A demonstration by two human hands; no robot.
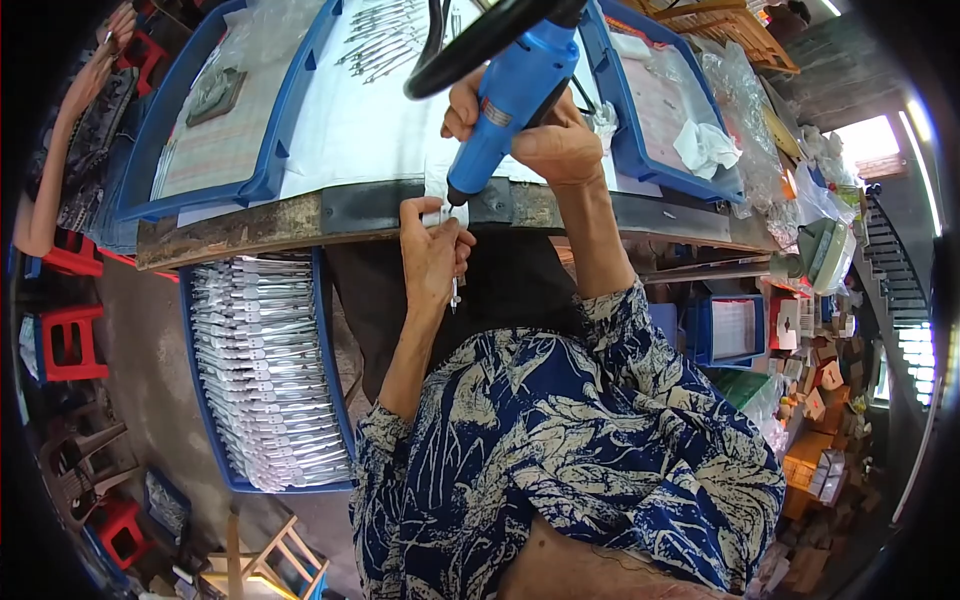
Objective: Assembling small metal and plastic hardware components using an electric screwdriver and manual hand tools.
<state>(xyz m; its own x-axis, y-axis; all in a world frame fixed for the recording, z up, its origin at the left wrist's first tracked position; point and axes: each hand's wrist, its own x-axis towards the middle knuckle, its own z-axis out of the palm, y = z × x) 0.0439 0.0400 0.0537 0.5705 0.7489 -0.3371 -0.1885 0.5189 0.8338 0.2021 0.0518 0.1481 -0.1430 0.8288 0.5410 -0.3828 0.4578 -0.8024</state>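
Note:
My right hand (562,142) is wrapped around a blue electric screwdriver (508,105), tilted with its dark tip down and to the left. At the table's front edge my left hand (430,255) pinches a slim metal piece (436,217), light grey, with a thin end hanging below the fingers. The screwdriver's tip meets or almost meets this piece; actual contact is too small to tell. Beneath it, the wooden table edge (285,235) carries a dark metal strip. A thick black cable (480,50) arches above the tool.
Several slim metal parts (380,40) lie on white paper, between a left blue tray (270,165) and a right blue tray (625,140). Left of my lap, a blue crate (322,340) holds many stacked metal pieces. Another person's arm (62,135) and red stools (72,342) are far left.

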